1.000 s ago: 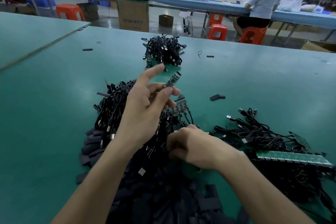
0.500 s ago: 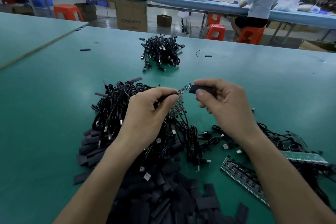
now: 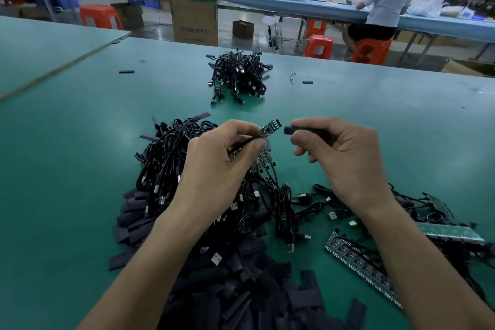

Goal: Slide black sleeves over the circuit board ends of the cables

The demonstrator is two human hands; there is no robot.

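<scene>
The left hand (image 3: 214, 169) pinches the cable (image 3: 249, 140) just behind its board (image 3: 269, 128), whose free tip points toward the right fingers. The right hand (image 3: 345, 161) pinches a sleeve (image 3: 297, 130), its mouth facing that tip, just apart and nearly in line.

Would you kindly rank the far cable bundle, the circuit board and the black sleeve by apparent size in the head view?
1. far cable bundle
2. circuit board and black sleeve: similar; the right hand hides part of the sleeve, so I cannot rank them.
</scene>
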